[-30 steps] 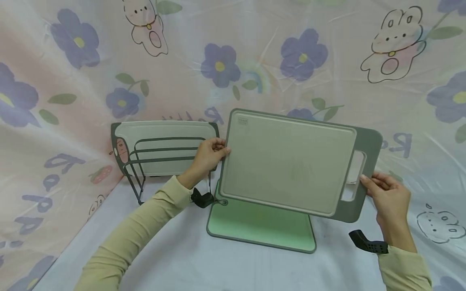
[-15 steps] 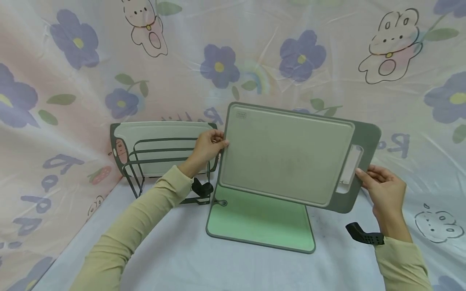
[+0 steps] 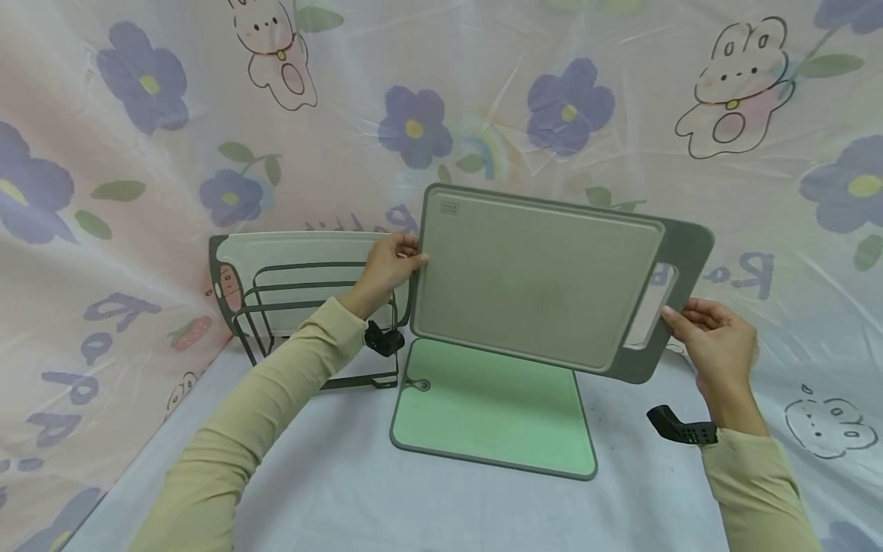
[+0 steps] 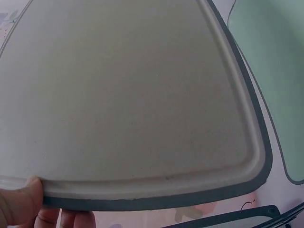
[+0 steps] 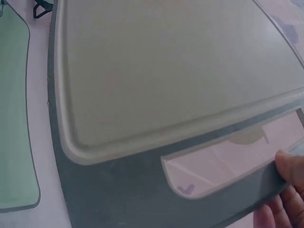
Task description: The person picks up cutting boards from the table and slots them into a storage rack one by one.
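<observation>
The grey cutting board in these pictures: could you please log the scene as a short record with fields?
held item: grey cutting board, lifted off the table, tilted
left hand: grips its left edge
right hand: pinches its handle end
below it: green board, flat on the table
rack: wire, holds a white board on edge

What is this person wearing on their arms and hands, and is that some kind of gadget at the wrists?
Both arms are in long, pale yellow-beige sleeves with ribbed cuffs. The left hand and right hand are bare, with no gloves. A black strap with small holes sticks out at the right wrist, and a black clip-like piece hangs at the left.
</observation>
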### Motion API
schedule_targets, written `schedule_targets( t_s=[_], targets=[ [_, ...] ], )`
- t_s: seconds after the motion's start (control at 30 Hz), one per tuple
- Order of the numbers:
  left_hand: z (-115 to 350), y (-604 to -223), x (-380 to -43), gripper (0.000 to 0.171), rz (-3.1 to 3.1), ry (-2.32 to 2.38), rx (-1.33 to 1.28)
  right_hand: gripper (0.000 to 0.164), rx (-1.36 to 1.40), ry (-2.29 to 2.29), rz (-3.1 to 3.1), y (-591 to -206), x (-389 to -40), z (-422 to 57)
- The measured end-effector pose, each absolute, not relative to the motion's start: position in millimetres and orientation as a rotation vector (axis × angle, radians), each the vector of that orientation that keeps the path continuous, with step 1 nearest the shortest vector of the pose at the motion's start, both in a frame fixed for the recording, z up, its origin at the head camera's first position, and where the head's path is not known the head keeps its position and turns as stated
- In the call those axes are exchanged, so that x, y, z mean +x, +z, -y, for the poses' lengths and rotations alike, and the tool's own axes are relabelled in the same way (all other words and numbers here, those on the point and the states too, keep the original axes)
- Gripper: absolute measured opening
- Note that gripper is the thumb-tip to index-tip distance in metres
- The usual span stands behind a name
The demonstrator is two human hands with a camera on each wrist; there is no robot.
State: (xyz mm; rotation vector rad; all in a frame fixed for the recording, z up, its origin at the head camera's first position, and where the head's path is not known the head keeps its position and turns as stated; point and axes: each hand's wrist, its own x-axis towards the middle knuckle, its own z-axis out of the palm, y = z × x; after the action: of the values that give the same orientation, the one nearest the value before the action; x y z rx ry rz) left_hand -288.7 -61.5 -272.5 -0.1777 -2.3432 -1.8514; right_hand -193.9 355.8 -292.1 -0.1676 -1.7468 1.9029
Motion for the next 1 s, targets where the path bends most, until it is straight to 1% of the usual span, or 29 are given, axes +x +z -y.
schedule_targets(
  t_s=[0.43, 1.0],
  targets=[
    [68.1, -269.9, -305.6, 0.028, 2.190, -2.121, -0.083, 0.024, -0.190, 1.892, 1.763, -285.0, -211.7, -345.5],
    [78.9, -271.9, -313.4, 0.026, 2.118, -2.082, -0.007, 0.023, -0.233, 1.893, 1.722, -290.3, -242.6, -324.6]
  ],
)
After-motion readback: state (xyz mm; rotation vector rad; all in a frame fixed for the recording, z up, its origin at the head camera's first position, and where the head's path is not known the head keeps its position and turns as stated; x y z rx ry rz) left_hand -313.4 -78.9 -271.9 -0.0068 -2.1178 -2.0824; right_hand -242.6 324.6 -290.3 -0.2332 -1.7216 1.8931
